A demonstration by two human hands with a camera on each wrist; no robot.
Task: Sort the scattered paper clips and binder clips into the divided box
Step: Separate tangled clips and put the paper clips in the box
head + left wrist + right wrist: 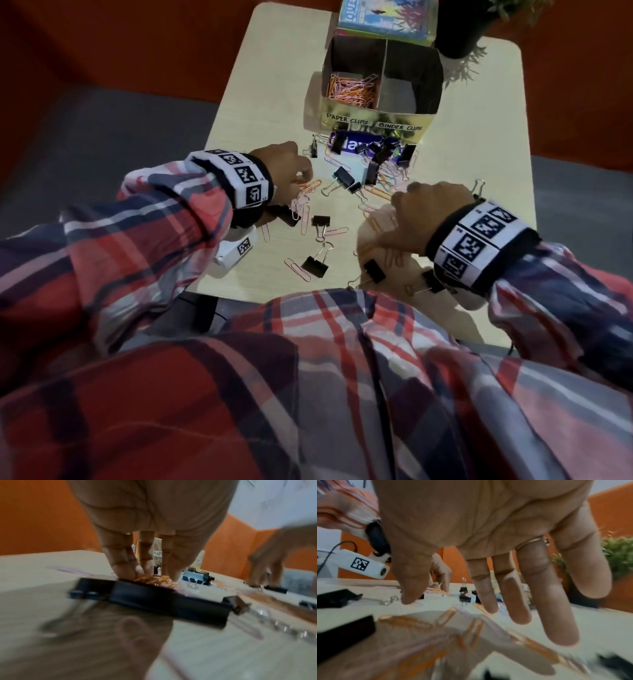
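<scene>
The gold divided box (373, 120) stands at the table's far middle. Its left cell, labelled paper clips, holds pink and orange paper clips (349, 89); the right cell (399, 97), labelled binder clips, looks bare. More paper clips and black binder clips (344, 176) lie scattered in front of it. My left hand (303, 178) points its fingers down and pinches a bunch of orange paper clips (150, 580), with a binder clip (163, 601) just behind it. My right hand (411, 212) hovers with fingers straight and spread over loose paper clips (453, 622), holding nothing.
A heap of binder clips (380, 154) lies on a blue packet (352, 144) against the box front. Behind the box are a colourful book (383, 17) and a potted plant (459, 31). Binder clips (314, 266) lie near the table's front edge.
</scene>
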